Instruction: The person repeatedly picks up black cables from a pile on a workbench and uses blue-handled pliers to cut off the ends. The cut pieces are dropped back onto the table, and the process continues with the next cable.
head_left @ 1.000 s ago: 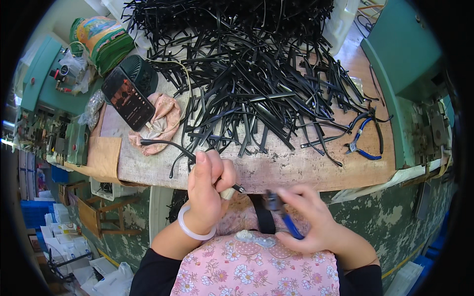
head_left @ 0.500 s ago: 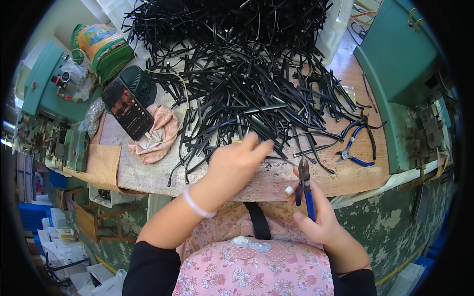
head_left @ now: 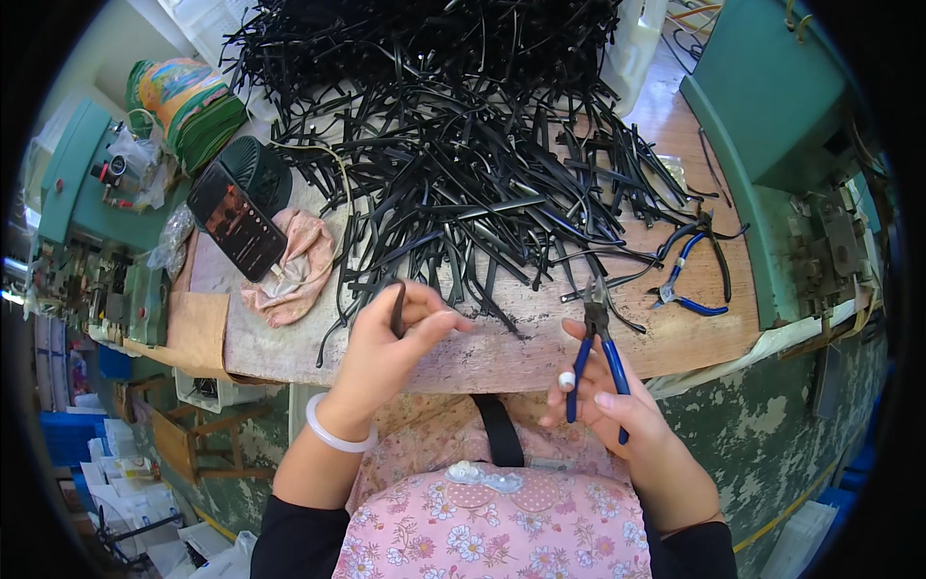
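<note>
Pink floral apron [head_left: 492, 536] at 6 o'clock, counting from mid-view. Right hand [head_left: 617, 396] at 4, white wrap [head_left: 566, 380] round one finger; fingers curled loosely about blue-handled pliers [head_left: 615, 365], handles spread, head pointing to 12. Left hand [head_left: 400, 338] at 8, pale bracelet [head_left: 338, 430] on its wrist; thumb and forefinger tips close together, dark curved strip [head_left: 398, 309] held among the fingers. Can't tell if anything tiny sits at the fingertips. Both hands over near edge of bench [head_left: 694, 347], well apart.

On the bench: second blue-handled pliers [head_left: 670, 289] at 3, crumpled pink cloth [head_left: 307, 256] at 9. Phone [head_left: 234, 222] just past the cloth, between 9 and 10, propped against dark green fan [head_left: 260, 169] at 10. Big tangled heap of black strips [head_left: 463, 183] at 12, spreading toward both hands. Green machine [head_left: 772, 116] at 2.
</note>
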`<action>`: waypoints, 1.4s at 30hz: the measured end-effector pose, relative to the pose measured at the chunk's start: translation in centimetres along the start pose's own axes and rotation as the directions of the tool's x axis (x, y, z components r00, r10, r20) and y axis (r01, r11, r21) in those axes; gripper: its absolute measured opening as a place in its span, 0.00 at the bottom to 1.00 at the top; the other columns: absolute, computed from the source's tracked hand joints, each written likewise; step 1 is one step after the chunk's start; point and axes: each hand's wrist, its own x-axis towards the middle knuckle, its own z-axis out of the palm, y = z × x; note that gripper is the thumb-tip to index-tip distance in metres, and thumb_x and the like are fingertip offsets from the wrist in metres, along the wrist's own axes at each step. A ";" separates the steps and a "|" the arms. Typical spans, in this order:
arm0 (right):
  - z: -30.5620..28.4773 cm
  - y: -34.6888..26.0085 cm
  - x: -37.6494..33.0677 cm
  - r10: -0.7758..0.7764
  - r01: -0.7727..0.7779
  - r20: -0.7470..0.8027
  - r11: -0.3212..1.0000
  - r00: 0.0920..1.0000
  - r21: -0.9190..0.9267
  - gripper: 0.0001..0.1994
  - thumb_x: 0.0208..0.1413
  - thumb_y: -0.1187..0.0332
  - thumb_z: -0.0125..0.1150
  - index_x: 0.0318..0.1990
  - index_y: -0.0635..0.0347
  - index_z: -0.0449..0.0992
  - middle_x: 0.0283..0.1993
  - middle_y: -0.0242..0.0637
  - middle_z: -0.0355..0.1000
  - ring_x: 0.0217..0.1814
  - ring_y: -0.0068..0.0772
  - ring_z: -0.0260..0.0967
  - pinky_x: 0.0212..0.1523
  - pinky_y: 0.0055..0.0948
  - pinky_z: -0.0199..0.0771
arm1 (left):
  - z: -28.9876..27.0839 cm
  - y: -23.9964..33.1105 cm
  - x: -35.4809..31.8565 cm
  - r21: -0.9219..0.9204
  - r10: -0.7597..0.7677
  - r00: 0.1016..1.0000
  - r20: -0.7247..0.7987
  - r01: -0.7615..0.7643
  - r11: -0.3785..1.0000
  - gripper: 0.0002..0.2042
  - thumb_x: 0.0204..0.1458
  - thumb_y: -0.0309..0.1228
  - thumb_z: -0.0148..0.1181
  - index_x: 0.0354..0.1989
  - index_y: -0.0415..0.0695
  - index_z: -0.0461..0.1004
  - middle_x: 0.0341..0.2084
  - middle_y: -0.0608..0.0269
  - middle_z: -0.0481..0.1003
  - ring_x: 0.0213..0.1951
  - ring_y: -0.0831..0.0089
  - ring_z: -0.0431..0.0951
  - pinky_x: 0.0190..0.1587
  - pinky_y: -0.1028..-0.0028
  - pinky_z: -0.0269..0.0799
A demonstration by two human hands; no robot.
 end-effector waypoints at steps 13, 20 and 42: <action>0.4 0.6 -0.8 -0.019 0.007 -0.074 0.986 0.997 -0.165 0.48 0.45 0.58 0.64 0.70 0.61 0.40 0.45 0.41 0.67 0.44 0.36 0.70 0.46 0.37 0.71 | 3.5 -3.0 2.3 0.808 0.371 0.856 0.360 -0.485 0.334 0.07 0.47 0.32 0.60 0.29 0.46 0.68 0.17 0.62 0.71 0.20 0.63 0.76 0.22 0.67 0.70; 0.4 0.6 -0.4 -0.074 0.056 -0.109 0.986 0.991 -0.160 0.49 0.42 0.57 0.64 0.69 0.64 0.42 0.43 0.41 0.66 0.43 0.38 0.70 0.41 0.38 0.75 | 1.2 -0.2 -2.3 0.914 0.060 0.986 0.157 -0.168 0.369 0.17 0.47 0.29 0.58 0.45 0.47 0.60 0.21 0.58 0.75 0.24 0.56 0.78 0.23 0.63 0.70; 4.5 -0.7 0.7 -0.214 0.374 0.478 -0.392 0.852 -0.841 0.30 0.38 0.67 0.68 0.55 0.42 0.73 0.43 0.38 0.65 0.44 0.40 0.65 0.45 0.37 0.62 | 1.3 1.8 -2.4 -0.429 -0.136 0.989 0.054 0.146 0.892 0.21 0.66 0.42 0.37 0.18 0.49 0.54 0.11 0.72 0.53 0.17 0.81 0.50 0.22 0.77 0.46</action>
